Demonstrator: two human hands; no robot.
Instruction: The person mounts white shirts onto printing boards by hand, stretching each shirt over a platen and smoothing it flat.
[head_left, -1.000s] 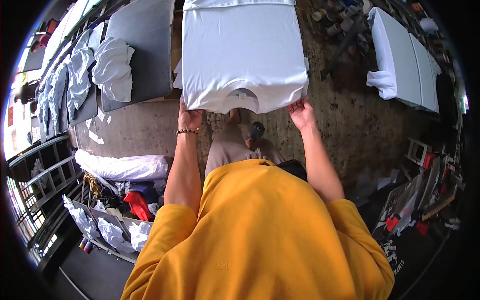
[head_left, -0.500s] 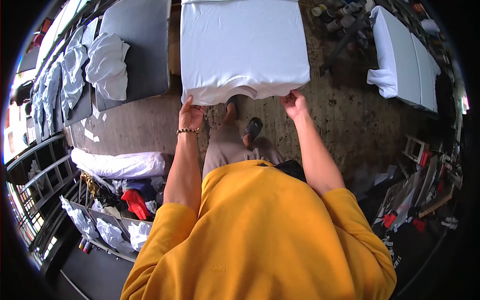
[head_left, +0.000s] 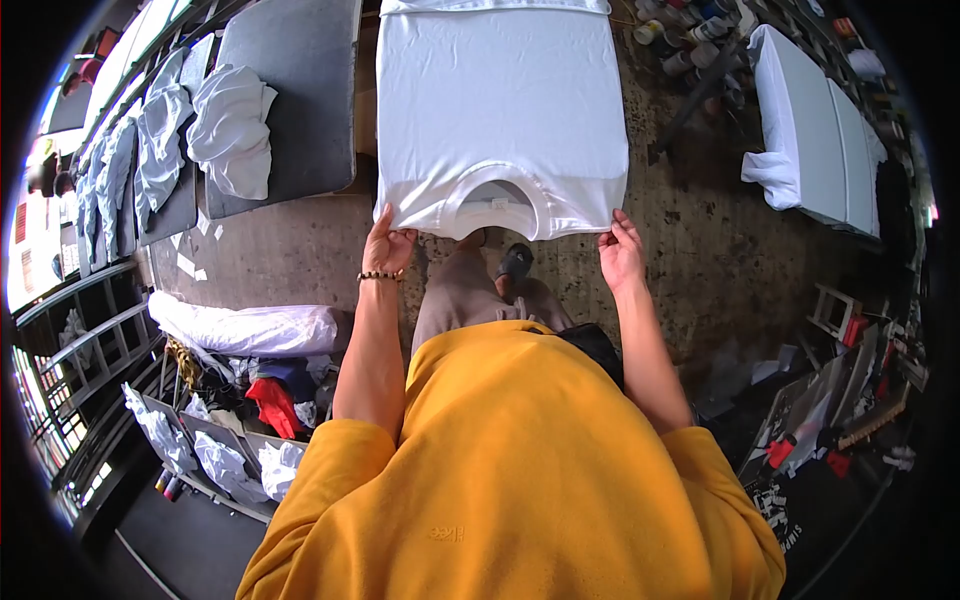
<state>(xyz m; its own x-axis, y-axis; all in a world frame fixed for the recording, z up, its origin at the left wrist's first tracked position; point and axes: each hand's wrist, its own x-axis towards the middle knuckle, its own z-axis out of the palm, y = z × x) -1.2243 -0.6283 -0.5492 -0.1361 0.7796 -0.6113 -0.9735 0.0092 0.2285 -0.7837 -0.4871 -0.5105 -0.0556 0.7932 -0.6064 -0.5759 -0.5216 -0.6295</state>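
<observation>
A white T-shirt (head_left: 500,110) lies stretched over a flat board in front of me, its neckline toward my body. At its near left corner my left hand (head_left: 388,248) is closed, pinching the shoulder fabric; a beaded bracelet circles that wrist. My right hand (head_left: 622,250) pinches the near right shoulder corner. Between the hands, the round collar (head_left: 497,180) gapes and shows the inside of the shirt's back with a small label. The board itself is hidden under the cloth.
Dark boards (head_left: 285,90) with crumpled white shirts (head_left: 232,130) stand at left. Another white-covered board (head_left: 815,130) is at right, near several containers (head_left: 690,40). A white roll (head_left: 245,328) and a heap of cloth (head_left: 275,400) lie lower left. A small wooden frame (head_left: 830,310) stands right.
Both hands have drawn the shirt's shoulder edge nearer to me, and the right hand has moved outward. The collar now shows wider, with its label visible.
</observation>
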